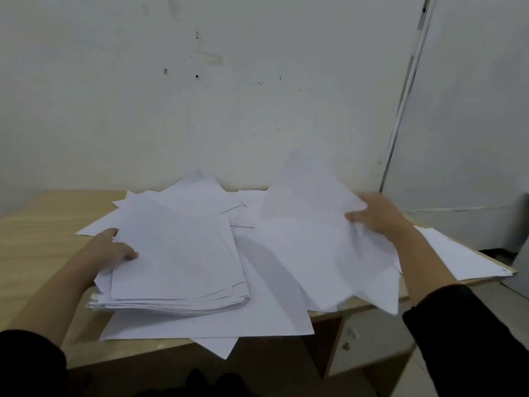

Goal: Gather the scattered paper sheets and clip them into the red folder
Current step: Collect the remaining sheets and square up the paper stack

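A thick stack of white paper sheets (177,262) lies on the wooden table, left of centre. My left hand (110,250) grips its left edge, thumb on top. My right hand (378,216) pinches several loose white sheets (315,239) by their right edge and holds them lifted and tilted over the table's right half. More loose sheets (200,196) lie spread behind and under the stack, some hanging over the front edge. Only a thin red sliver (264,189) shows at the back edge by the wall, perhaps the red folder.
The light wooden table (37,224) stands against a white wall. A single sheet (463,253) lies at the table's right corner. A white door or panel (472,124) is on the right. Below the front edge are open shelves (369,339).
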The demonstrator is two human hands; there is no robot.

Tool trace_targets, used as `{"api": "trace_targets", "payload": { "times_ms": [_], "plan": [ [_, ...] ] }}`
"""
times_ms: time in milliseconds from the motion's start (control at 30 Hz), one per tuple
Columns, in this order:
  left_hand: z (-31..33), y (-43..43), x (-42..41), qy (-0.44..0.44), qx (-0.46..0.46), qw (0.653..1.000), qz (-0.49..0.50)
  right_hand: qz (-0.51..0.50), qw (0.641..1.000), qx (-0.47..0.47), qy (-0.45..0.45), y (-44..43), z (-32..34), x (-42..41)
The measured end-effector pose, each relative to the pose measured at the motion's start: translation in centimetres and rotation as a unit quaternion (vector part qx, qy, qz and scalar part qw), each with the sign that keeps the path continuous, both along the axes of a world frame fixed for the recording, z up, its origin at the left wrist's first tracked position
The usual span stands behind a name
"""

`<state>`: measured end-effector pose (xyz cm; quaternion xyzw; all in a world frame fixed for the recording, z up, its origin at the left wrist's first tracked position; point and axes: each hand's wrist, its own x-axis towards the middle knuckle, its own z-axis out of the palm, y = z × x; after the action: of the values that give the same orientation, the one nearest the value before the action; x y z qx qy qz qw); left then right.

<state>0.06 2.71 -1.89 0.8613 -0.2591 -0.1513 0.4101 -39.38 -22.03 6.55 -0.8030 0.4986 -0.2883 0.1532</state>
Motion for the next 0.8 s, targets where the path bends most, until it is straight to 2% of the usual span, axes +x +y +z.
{"api": "trace_targets", "payload": {
  "times_ms": [67,133,200,267,367,467,567,700,800],
  "plan": [
    [-0.8,1.2,-0.3,0.026,-0.022,0.999,0.000,-0.005,0.994,-0.009,-0.113,0.8,1.2,1.3],
    [-1.6,1.7,-0.8,0.086,-0.063,0.994,-0.013,0.022,0.978,0.036,-0.207,2.1,2.0,2.6],
    [-2.4,2.4,-0.7,0.115,-0.088,0.989,-0.025,0.070,0.963,0.093,-0.245,3.6,2.0,5.2],
    [-2.7,3.1,-0.6,0.125,-0.129,0.983,-0.019,0.101,0.962,0.122,-0.222,5.2,1.0,8.4],
    [-2.9,3.5,-1.3,0.215,-0.235,0.948,-0.016,0.128,0.968,0.145,-0.159,7.0,-1.7,13.1],
    [-2.8,3.7,-1.7,0.254,-0.263,0.931,-0.021,0.126,0.977,0.153,-0.081,8.1,-4.4,17.1],
    [-3.2,3.4,-1.0,0.251,-0.255,0.934,-0.018,0.132,0.978,0.159,-0.033,9.0,-6.0,20.2],
    [-3.0,3.4,-0.9,0.279,-0.242,0.927,-0.069,0.141,0.977,0.154,0.030,9.9,-7.1,22.2],
    [-2.8,3.2,-0.5,0.223,-0.185,0.954,-0.077,0.157,0.968,0.139,0.136,10.2,-7.8,22.5]
  ]
}}
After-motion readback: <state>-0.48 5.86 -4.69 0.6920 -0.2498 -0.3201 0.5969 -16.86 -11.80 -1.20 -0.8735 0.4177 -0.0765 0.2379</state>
